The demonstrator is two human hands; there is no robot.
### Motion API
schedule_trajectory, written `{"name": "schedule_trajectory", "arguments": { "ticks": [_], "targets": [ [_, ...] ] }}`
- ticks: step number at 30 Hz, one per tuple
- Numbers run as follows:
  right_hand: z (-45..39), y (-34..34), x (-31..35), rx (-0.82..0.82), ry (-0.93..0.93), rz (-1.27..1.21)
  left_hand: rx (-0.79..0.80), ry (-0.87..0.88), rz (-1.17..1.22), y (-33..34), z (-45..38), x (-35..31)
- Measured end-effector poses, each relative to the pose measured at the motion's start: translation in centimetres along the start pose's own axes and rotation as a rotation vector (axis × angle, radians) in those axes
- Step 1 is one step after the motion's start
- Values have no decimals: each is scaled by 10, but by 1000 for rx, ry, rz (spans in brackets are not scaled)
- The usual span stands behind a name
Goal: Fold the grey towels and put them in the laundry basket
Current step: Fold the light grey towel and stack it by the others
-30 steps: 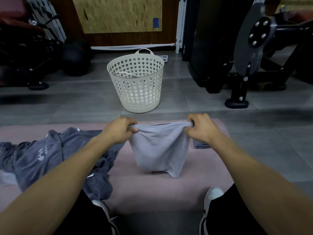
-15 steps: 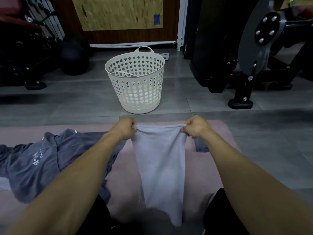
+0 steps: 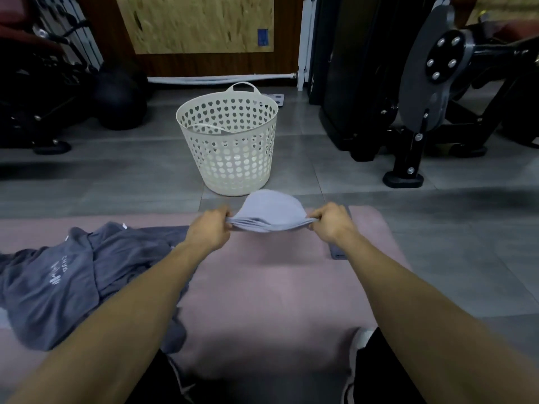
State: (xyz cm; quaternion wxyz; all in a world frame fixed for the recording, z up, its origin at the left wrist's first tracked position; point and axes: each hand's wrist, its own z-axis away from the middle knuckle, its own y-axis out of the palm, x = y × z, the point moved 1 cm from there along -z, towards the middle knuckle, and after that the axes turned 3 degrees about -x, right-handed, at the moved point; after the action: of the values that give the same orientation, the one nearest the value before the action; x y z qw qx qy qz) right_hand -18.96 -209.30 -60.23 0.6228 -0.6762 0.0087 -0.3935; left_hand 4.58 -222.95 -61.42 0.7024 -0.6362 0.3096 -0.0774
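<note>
we cannot read the blurred white print on the dark grey towel [image 3: 73,281], which the left edge cuts off. the right forearm hides part of a dark flat object [image 3: 338,253]; we cannot identify it.

A light grey towel [image 3: 272,212] billows up off the pink mat, stretched left to right — far behind it stands the white laundry basket [image 3: 230,144], upright; darker grey towels [image 3: 73,281] lie crumpled near left.
</note>
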Motion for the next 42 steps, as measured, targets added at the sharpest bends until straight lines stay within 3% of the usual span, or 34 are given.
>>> {"name": "schedule_trajectory", "arguments": {
  "ticks": [6,9,14,18,25,28,32,42],
  "targets": [
    [62,3,-19,418,-79,361,409,115,30,33,60,2],
    [94,13,-34,557,-43,342,533,164,18,48,89,5],
    [134,45,-64,657,-9,321,685,155,87,75,131,12],
    [134,67,-86,553,84,176,607,46,146,101,128,22],
    [88,126,-127,297,376,-68,311,-386,552,178,78,37],
    [63,153,-139,219,429,-116,230,-532,586,218,56,41],
    [28,187,-156,171,470,-136,168,-569,570,260,31,49],
    [-12,240,-206,147,521,-114,188,-553,546,321,6,72]
  ]
}}
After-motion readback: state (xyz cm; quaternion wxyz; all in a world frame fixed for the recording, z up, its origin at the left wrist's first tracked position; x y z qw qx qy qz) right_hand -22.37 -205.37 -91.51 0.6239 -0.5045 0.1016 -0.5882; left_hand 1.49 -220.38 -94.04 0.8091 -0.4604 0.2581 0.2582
